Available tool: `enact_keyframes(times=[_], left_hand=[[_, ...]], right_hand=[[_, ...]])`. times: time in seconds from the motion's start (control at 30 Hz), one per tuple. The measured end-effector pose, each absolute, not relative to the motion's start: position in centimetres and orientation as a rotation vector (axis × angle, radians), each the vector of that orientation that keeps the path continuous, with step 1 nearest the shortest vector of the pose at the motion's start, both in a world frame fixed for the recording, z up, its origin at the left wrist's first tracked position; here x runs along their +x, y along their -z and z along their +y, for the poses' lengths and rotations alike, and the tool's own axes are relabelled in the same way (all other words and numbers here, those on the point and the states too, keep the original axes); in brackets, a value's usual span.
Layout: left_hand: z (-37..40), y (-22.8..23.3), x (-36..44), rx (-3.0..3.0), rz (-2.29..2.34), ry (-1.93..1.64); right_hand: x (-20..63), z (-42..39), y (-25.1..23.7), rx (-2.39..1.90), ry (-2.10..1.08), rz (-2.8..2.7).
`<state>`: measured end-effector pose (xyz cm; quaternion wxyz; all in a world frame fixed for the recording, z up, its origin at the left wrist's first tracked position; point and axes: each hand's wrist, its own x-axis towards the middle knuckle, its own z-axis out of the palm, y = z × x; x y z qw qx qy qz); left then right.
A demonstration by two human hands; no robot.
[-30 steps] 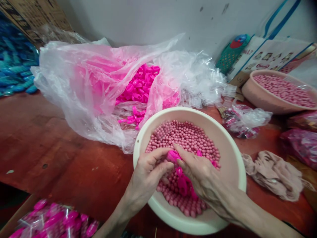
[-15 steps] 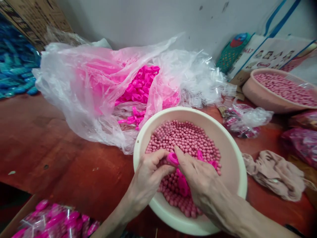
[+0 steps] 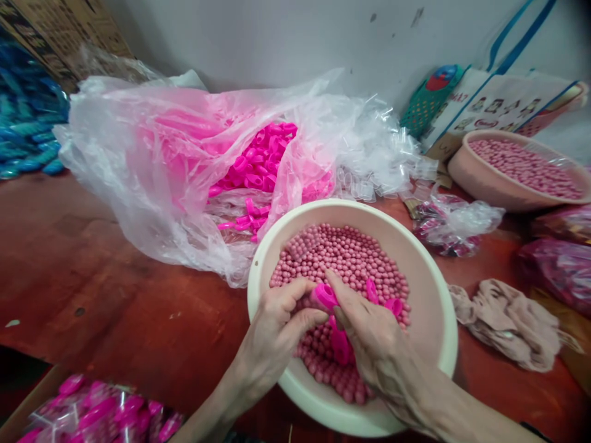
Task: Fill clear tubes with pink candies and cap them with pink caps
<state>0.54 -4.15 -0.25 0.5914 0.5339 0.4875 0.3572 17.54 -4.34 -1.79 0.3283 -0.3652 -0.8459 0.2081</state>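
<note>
Pink plastic scoop (image 3: 324, 296), small and bright, sits pinched between both hands right over the middle of the cream basin (image 3: 443, 344), so any bead that slips falls back among the rest. The left hand (image 3: 277, 332) closes thumb and fingers on the scoop's near side, while the right hand (image 3: 369, 335) presses a finger against its far side and keeps more pink pieces tucked under the palm. Dusty-pink beads (image 3: 346, 255) fill the basin, with a few loose pink pieces (image 3: 392, 304) lying on top just beside the right hand. Behind the basin, a clear plastic bag (image 3: 152, 178) lies open toward the person, spilling more pink parts (image 3: 261, 163) within easy reach. Farther right on the red tabletop (image 3: 106, 277) stand a second basin of beads (image 3: 480, 178) and a crumpled cloth (image 3: 508, 320). Wrapped pink packets (image 3: 96, 412) lie in a box at the lower left.
</note>
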Motion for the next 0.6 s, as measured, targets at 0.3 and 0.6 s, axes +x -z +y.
enact_keyframes(times=[0.3, 0.6], left_hand=[[-4.2, 0.2, 0.3, 0.997, 1.008, -0.874], [-4.5, 0.3, 0.2, 1.270, 1.087, -0.932]], right_hand=[[17.8, -3.7, -0.6, -1.073, -1.000, -1.993], [16.8, -4.9, 2.7, -0.973, -0.652, -2.060]])
